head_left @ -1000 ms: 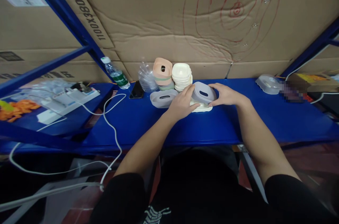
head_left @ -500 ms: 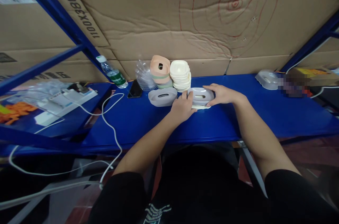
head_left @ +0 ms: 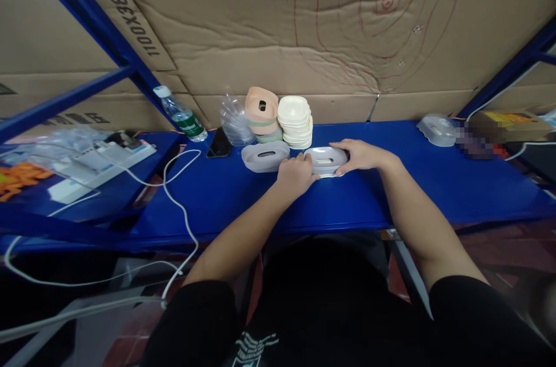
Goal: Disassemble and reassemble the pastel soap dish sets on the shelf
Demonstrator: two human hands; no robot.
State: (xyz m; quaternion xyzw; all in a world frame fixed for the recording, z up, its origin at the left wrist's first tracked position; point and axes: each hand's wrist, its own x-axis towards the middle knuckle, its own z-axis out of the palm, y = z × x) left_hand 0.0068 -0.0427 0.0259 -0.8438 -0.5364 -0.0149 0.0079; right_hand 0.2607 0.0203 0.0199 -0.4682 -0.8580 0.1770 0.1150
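Both my hands grip a grey oval plastic cover (head_left: 324, 153) with a slot in its top, on the blue tabletop. A cream-coloured rim (head_left: 330, 175) shows under its near edge. At its left end, my left hand (head_left: 297, 175) is closed, fingers curled and thumb along the near side. Around the right end wraps my right hand (head_left: 357, 156), thumb near and fingers at the far side. A second grey oval slotted cover (head_left: 264, 158) lies just left of my left hand. Behind stand a stack of cream plastic pieces (head_left: 295, 121) and a stack topped by a peach slotted cover (head_left: 261, 102).
Clear plastic pieces (head_left: 236, 121), a black phone (head_left: 219, 144) and a water bottle (head_left: 185, 118) stand to the left. White cables (head_left: 185, 210) hang over the left side by a power strip (head_left: 99, 173). A translucent cover (head_left: 436, 129) lies far right; cardboard (head_left: 243, 25) backs the table.
My left fingers have curled in more and drawn back slightly from the cover's top. The cover sits a little lower over the cream rim. The view has shifted slightly.
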